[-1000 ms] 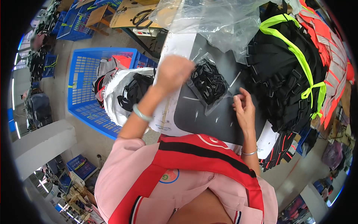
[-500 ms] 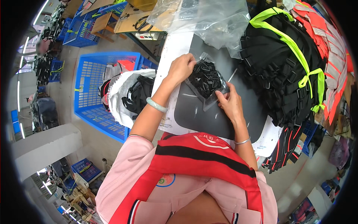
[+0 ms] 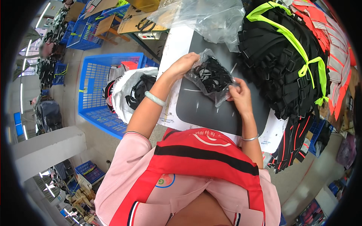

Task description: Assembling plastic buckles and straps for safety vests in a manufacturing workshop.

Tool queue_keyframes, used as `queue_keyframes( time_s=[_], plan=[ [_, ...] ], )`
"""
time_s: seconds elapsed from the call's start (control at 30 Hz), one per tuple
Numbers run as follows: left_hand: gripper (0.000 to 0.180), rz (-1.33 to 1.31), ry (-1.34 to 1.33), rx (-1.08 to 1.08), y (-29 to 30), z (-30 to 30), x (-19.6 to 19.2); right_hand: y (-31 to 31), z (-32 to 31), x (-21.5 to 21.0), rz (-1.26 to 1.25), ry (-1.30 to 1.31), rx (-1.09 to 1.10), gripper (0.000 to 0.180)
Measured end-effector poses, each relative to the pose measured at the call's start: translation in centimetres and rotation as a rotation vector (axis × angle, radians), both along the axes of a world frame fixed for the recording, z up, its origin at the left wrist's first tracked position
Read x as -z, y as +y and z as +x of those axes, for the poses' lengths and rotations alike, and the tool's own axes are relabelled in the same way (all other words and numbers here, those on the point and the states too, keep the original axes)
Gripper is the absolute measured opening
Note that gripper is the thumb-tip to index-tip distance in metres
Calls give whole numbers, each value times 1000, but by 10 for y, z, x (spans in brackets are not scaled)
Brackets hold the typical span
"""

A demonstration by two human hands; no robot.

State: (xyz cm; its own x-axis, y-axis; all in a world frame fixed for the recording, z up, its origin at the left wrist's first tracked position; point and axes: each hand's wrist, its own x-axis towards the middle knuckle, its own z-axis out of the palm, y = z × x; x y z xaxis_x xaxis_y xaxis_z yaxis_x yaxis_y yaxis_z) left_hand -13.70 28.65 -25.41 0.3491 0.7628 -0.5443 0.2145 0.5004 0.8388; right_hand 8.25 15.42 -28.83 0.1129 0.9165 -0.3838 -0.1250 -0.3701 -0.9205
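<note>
A clear plastic bag full of small black buckle-like parts is held over the dark grey mat on the white table. My left hand pinches the bag's upper left edge, fingers closed. At the lower right edge my right hand grips the plastic between thumb and fingers. Just to the right lies a big heap of black straps with buckles, bound with a neon yellow strip.
A large crumpled clear plastic bag lies at the table's far end. Left of the table stands a blue crate with a white sack of black items. Orange and grey strips hang at the far right.
The bag has tilted and turned a little, its contents shifted, and it sits slightly higher. My right hand has moved slightly right with its edge. Both hands keep their grip.
</note>
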Motion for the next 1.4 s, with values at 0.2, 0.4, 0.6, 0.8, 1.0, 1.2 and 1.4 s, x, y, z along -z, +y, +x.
queue_keyframes(
  time_s=[0.2,0.4,0.6,0.8,1.0,1.2,1.4],
  plan=[
    [15,-182,-407,-149,-22,11,13,-11,29,-28,43,-44,-12,35],
    [16,-215,-545,-251,-28,-7,47,9,26,-13,20,-59,-104,36],
    [26,562,132,-323,-43,-31,59,37,3,9,76,-167,-142,41],
    [50,1211,632,190,-84,-15,38,24,4,-27,264,-819,-228,43],
    [55,1127,602,163,-102,-12,50,38,33,-90,441,-894,193,33],
    [53,1184,612,46,-113,-2,42,71,43,-88,231,-884,207,23],
    [42,875,17,-122,-119,23,-7,9,41,-78,162,-308,65,23]
  ],
)
